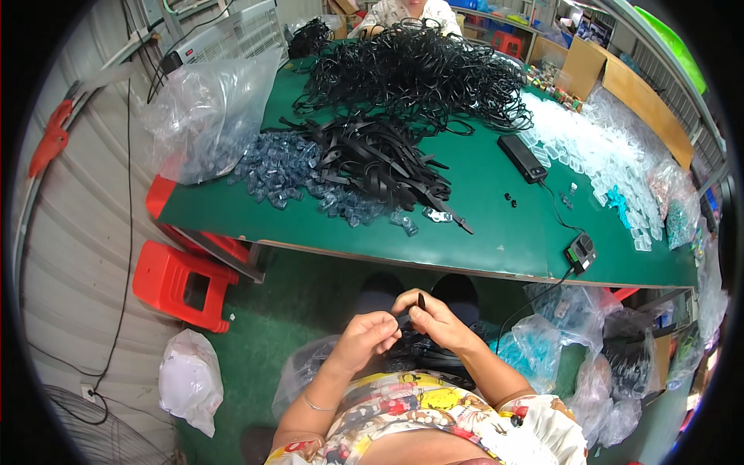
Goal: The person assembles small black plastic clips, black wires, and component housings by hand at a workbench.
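Over my lap, in front of the table edge, my two hands are close together. My right hand (435, 319) is closed round a black strap (421, 301), whose dark end sticks up past the thumb. My left hand (367, 338) pinches the same strap on its other side, fingertips pressed together; the exact grip is partly hidden. Ahead on the table lie a heap of flat black straps (380, 159) and a spread of bluish clear plastic pieces (275, 167). One strap end reaches toward the table's front edge.
A large tangle of black cords (418, 74) covers the far middle of the green table (473, 225). White clear pieces (612, 155) lie at right, near a black box (521, 159) wired to a small device (580, 253). A red stool (182, 287) stands at left. A person (407, 12) sits opposite.
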### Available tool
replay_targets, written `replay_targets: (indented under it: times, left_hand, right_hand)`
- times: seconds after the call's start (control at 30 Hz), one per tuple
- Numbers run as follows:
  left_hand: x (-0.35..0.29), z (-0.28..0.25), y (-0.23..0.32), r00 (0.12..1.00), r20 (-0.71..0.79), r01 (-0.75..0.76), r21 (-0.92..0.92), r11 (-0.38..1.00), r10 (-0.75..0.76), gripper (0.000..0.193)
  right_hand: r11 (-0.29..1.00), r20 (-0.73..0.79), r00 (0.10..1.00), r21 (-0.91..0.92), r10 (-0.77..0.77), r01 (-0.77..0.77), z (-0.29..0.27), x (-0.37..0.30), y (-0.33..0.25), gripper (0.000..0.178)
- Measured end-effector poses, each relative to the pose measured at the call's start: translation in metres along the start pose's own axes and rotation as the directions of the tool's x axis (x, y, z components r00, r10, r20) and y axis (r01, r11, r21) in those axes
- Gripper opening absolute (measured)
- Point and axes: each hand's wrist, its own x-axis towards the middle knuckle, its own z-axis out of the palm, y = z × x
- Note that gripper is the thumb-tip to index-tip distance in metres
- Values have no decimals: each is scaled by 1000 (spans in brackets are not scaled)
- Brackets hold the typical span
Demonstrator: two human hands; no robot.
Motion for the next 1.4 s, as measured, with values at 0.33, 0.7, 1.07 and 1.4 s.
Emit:
replay_targets:
  times: [0.33,0.7,1.07,1.4]
  left_hand:
    - [2,-23,-10,953,-234,-231,-137,963,195,11]
    - [14,1,3,975,-171,-170,-141,975,145,24]
    - [16,12,0,919,-136,-260,495,829,369,12]
    - [21,12,4,961,-126,-271,-239,932,247,19]
  right_hand:
    - [994,41,993,-8,111,-111,-4,-10,13,13]
    - [792,26,988,-594,-154,139,-5,1,4,16]
    - [660,52,990,-741,-133,128,0,6,-14,27]
    - [965,-25,991,-232,-134,124,-12,7,-4,13]
